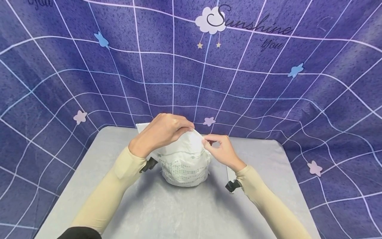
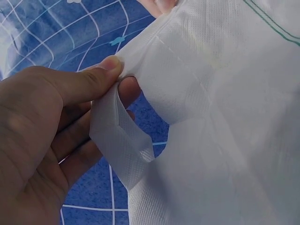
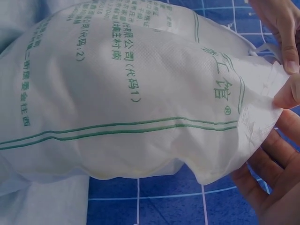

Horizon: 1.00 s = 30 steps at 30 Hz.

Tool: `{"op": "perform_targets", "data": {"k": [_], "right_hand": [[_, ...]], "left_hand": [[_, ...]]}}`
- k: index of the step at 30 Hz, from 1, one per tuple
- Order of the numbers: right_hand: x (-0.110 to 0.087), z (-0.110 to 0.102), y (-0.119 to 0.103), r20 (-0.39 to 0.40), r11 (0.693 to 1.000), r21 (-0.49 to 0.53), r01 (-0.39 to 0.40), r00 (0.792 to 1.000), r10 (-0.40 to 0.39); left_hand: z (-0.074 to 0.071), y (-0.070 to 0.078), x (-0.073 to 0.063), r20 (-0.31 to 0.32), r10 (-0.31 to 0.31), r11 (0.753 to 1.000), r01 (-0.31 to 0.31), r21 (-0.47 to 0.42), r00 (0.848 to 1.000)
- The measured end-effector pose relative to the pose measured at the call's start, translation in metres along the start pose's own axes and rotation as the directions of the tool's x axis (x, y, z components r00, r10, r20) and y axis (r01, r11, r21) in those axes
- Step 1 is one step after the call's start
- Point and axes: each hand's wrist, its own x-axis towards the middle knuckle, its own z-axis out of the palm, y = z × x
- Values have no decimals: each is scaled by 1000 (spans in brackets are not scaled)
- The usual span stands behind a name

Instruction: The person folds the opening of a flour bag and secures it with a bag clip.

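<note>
A white woven sack (image 1: 185, 169) with green printed text stands full and rounded on the grey table. My left hand (image 1: 162, 132) reaches over its top and pinches the upper edge between thumb and fingers. In the left wrist view, a folded strip of the sack (image 2: 117, 136) loops down beside those fingers, leaving a gap through which the blue cloth shows. To the right, my right hand (image 1: 222, 149) pinches the same upper edge, its thumb on the near side. The right wrist view shows green lines and characters on the sack's side (image 3: 154, 93); its mouth is gathered flat between the hands.
The grey table (image 1: 182, 215) extends around the sack. A purple-blue cloth (image 1: 185, 73) with grid lines, stars and a cloud hangs behind and at both sides. Black devices (image 1: 148, 165) sit at the wrists, and a narrow pale flat piece (image 1: 231, 174) shows beside the right wrist.
</note>
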Motion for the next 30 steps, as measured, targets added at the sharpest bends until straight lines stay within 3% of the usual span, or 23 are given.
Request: {"op": "perform_targets", "data": {"k": [24,30], "right_hand": [[-21,-4,18,-1,986,-11,-165,986,165],[-25,-5,24,5,989,-3,-147,989,147]], "left_hand": [[2,-4,-3,-13,9,1000,-9,29,1000],[1,-4,-3,-24,12,1000,-11,25,1000]]}}
